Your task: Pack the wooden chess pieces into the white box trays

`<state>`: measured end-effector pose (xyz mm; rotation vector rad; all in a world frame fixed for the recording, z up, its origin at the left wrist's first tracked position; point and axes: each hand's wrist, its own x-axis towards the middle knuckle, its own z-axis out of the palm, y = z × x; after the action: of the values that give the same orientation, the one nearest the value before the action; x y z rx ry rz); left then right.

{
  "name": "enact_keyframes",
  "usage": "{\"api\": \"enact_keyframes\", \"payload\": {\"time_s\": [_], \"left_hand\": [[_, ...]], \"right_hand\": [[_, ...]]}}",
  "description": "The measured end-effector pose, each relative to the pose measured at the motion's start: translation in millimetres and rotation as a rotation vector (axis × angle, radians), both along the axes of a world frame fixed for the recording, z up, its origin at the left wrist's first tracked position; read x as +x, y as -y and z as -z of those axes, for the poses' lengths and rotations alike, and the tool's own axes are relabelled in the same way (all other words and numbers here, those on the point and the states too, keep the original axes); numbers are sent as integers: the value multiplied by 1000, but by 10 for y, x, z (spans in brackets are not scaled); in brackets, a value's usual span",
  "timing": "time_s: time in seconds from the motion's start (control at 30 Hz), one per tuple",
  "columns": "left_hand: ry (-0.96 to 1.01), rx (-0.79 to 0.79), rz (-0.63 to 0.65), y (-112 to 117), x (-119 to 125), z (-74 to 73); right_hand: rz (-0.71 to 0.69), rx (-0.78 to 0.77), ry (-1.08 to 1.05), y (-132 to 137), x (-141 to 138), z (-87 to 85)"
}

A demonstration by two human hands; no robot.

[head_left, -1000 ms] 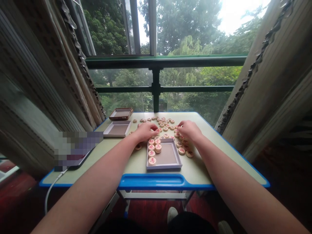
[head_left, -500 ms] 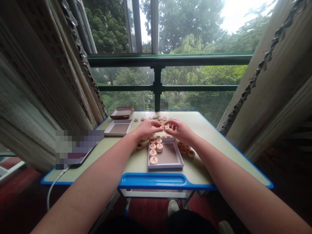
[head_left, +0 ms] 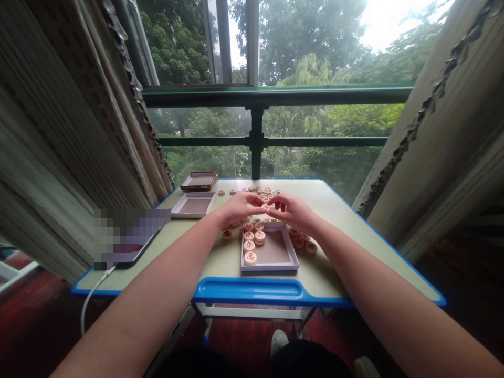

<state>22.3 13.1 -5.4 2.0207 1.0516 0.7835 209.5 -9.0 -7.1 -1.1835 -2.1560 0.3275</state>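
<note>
A round wooden Chinese chess piece [head_left: 266, 208] with a red character is held up between my two hands, just beyond the box. My left hand [head_left: 242, 207] pinches it from the left with thumb and fingertips. From the other side my right hand [head_left: 290, 208] closes thumb and forefinger on its right edge. Below them lies a shallow light box [head_left: 277, 255]. Red-marked pieces stand along its left side, among them a horse piece [head_left: 250, 258] at the near corner and a stacked soldier piece [head_left: 260, 235].
Loose pieces lie beyond the hands and on both sides of the box, such as a piece [head_left: 311, 247] at right. A second light tray [head_left: 193, 214] and a brown box [head_left: 198, 187] stand back left. A device with a cable [head_left: 88, 296] lies at the left table edge.
My right fingers have come in to meet the piece that my left hand holds. The whole view has shifted slightly; the box's contents look the same.
</note>
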Motion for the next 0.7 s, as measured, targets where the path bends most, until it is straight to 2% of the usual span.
{"api": "enact_keyframes", "payload": {"time_s": [0.13,0.27,0.47,0.7], "left_hand": [[6,-18,14,14,0,-14],[13,25,-42,28,3,-44],[83,103,-132,13,-14,-46],[10,100,-140,5,-20,-21]], "right_hand": [[19,-14,2,15,16,-31],[10,-61,-10,78,15,-116],[-290,-220,120,317,-107,-206],[-376,-224,271,460,-121,-263]]}}
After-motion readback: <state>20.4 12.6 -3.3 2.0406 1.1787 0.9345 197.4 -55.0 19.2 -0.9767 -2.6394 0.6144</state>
